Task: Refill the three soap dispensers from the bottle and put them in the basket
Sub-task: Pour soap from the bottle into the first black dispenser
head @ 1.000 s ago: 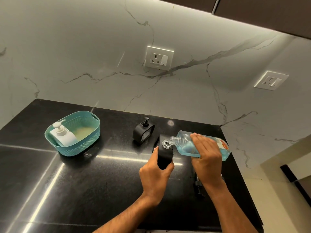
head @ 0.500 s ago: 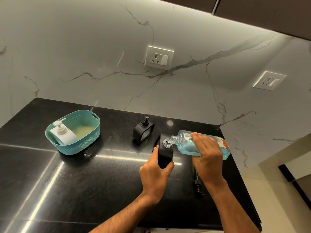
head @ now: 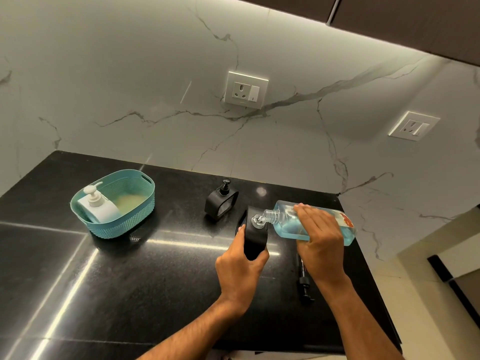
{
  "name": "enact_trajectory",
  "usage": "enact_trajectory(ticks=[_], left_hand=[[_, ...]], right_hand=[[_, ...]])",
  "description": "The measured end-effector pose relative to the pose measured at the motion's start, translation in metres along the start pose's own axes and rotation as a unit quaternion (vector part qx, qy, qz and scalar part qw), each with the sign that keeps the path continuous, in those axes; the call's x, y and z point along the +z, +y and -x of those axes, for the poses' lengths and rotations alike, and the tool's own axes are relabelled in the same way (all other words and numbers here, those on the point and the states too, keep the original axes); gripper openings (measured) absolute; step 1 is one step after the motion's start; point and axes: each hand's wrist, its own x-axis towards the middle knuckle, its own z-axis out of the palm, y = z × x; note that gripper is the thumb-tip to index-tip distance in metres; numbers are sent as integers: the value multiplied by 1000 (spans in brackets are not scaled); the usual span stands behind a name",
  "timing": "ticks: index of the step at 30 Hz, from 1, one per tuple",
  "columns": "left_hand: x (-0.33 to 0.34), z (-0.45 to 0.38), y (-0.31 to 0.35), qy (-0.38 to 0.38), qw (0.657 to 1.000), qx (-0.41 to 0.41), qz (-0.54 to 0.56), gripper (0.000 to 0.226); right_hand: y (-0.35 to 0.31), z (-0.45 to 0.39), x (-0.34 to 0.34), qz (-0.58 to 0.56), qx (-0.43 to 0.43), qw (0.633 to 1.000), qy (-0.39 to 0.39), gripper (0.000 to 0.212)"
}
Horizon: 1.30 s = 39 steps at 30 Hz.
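My left hand (head: 240, 268) grips a black soap dispenser (head: 255, 239) with its pump off and its round mouth open at the top. My right hand (head: 318, 240) holds a clear refill bottle (head: 285, 219) of blue liquid tipped on its side, its neck right over the dispenser's mouth. A second black dispenser (head: 220, 202), pump on, stands just behind and to the left. A white dispenser (head: 97, 206) sits inside the teal basket (head: 130, 219) at the left.
A black pump head (head: 304, 279) with its tube lies on the black counter (head: 117, 281) beneath my right wrist. The counter's right edge drops off close to the bottle. Two wall sockets (head: 245, 89) are set in the marble backsplash.
The bottle stays tipped at the dispenser's mouth with both hands holding as before. The view has shifted slightly; nothing else has moved.
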Motion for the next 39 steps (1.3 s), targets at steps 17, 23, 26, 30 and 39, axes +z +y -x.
enact_trajectory(ticks=[17, 23, 26, 30, 39], left_hand=[[1, 1, 2, 0, 1000, 4, -4, 61], [1, 1, -1, -1, 1000, 8, -2, 62], [1, 1, -2, -3, 1000, 6, -3, 63], [2, -1, -4, -2, 1000, 1, -5, 66], [3, -5, -6, -7, 1000, 1, -10, 65]], right_hand=[[3, 1, 0, 8, -2, 1000, -3, 74], [2, -1, 0, 11, -7, 1000, -5, 74], [2, -1, 1, 10, -5, 1000, -5, 74], [2, -1, 3, 8, -6, 1000, -6, 74], [3, -5, 6, 7, -4, 1000, -11, 75]])
